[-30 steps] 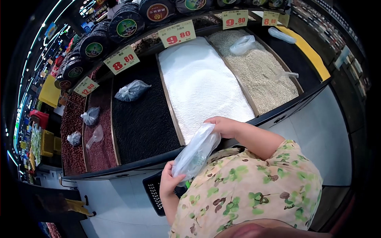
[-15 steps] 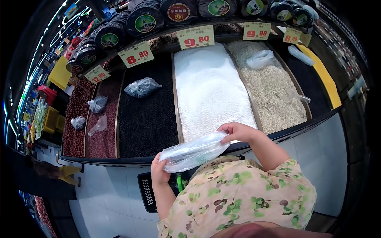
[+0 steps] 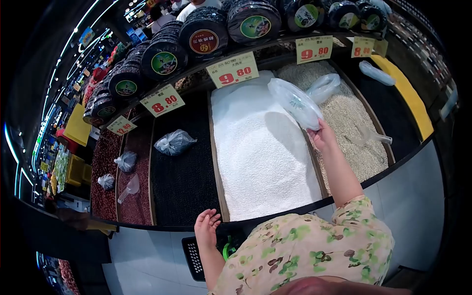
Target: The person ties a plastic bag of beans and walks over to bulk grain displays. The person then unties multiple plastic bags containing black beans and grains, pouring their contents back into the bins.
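My right hand (image 3: 323, 135) pinches one end of a clear plastic bag (image 3: 296, 104), which looks flat and slants up to the left. The bag is held over the border between a bin of small white grains (image 3: 260, 162) and a bin of beige grains (image 3: 344, 115). Down by the front edge of the bins, my left hand (image 3: 206, 227) holds nothing, its fingers loosely bent and apart. It is nearest to the black beans (image 3: 184, 189) and the bin rim. Another clear bag (image 3: 323, 87) rests on the beige grains, close behind the held one.
Clear scoops lie in the beige grains (image 3: 372, 135) and the dark red beans (image 3: 129, 189). Tied bags, including one on the black beans (image 3: 174, 142), sit at left. Price signs (image 3: 232, 70) and wrapped round packs (image 3: 253, 24) line the back. A black basket (image 3: 193, 258) is below.
My left hand has let go of the bag and drawn back slightly lower. My right hand has carried the bag up and to the right, over the grains. The view has shifted.
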A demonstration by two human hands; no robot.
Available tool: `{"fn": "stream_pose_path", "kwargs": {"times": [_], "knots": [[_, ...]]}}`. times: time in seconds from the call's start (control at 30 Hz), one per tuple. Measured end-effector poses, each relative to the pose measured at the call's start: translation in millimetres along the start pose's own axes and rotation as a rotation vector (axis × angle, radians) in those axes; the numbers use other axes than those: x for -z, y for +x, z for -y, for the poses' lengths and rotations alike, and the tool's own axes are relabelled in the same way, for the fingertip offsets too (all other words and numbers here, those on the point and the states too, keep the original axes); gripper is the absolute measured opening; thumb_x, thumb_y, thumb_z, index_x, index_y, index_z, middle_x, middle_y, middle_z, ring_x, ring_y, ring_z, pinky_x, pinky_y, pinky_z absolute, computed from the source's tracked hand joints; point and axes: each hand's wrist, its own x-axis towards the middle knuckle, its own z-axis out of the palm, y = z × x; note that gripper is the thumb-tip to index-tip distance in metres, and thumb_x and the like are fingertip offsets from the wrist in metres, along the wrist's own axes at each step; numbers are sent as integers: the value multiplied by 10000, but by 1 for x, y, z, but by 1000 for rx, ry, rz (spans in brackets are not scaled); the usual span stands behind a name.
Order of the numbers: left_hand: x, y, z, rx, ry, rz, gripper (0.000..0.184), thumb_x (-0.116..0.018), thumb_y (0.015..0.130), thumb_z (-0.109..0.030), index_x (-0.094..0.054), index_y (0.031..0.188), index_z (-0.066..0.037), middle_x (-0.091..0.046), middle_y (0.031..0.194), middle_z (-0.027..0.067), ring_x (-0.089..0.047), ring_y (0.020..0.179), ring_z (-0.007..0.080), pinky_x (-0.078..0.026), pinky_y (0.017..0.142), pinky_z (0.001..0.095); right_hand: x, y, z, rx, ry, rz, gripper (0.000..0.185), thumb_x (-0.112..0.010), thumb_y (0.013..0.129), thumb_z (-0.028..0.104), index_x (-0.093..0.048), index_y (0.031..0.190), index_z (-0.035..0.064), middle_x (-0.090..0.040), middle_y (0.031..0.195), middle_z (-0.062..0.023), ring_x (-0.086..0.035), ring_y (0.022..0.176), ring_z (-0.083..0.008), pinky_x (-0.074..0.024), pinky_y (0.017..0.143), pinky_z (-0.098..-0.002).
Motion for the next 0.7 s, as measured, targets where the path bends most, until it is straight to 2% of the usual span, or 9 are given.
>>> {"fn": "stream_pose_path", "kwargs": {"times": [0.13,0.23,0.3,0.33,0.43,0.53,0.57,0.6,0.7], "knots": [[12,-9,12,39,34,-134,219,-478,910,-134,-523,1098,-33,-612,1025,130,-615,867,231,-495,697,325,-23,83,-9,65,88,-93,266,-452,924,174,-434,1155,43,-528,1096,-128,-562,927,-252,-525,717,-363],[24,-19,22,63,45,-222,209,-487,908,-139,-525,1088,-38,-618,1006,126,-621,836,233,-493,673,324,-51,146,-22,80,134,-65,260,-458,922,165,-436,1149,41,-511,1108,-139,-554,894,-258,-520,714,-353],[30,-26,29,88,55,-266,207,-488,911,-146,-524,1084,-38,-621,998,120,-622,828,229,-492,670,325,-62,186,-34,-12,-13,15,294,-489,909,184,-431,1160,41,-490,1130,-142,-539,898,-256,-517,715,-347],[30,-30,31,97,66,-279,205,-491,910,-146,-524,1080,-36,-624,987,113,-623,820,215,-492,663,322,-66,196,-38,-59,-86,53,313,-504,903,194,-428,1165,41,-480,1140,-143,-531,900,-254,-515,716,-344],[33,-41,40,120,155,-351,199,-518,900,-135,-528,1074,-39,-630,968,94,-624,804,172,-479,646,261,-70,204,-51,-188,-261,-69,413,-573,865,234,-409,1191,41,-447,1169,-146,-521,892,-249,-515,725,-338],[47,-53,60,35,473,-463,174,-559,873,-117,-569,1020,-23,-628,944,62,-591,782,105,-445,632,209,-56,183,-58,-78,-290,0,539,-619,832,255,-362,1252,35,-405,1217,-158,-525,855,-243,-516,730,-344],[82,-52,87,-85,569,-443,184,-570,855,-97,-578,1018,-11,-620,919,49,-571,782,112,-444,672,215,-49,168,-51,-108,-282,108,628,-619,831,238,-291,1328,40,-383,1254,-160,-539,852,-254,-514,748,-352],[67,-61,80,-94,682,-451,257,-604,827,-73,-545,1062,12,-580,1018,108,-554,917,192,-436,818,271,-46,145,-43,-112,-257,108,646,-614,833,233,-268,1345,45,-385,1258,-157,-542,863,-252,-513,748,-348],[78,-74,101,-219,1238,-506,417,-658,755,-120,-515,1117,29,-527,1087,178,-498,1012,298,-395,886,367,-27,77,-8,-75,-223,129,687,-598,842,212,-210,1388,57,-395,1265,-146,-552,893,-242,-506,730,-330]]}}
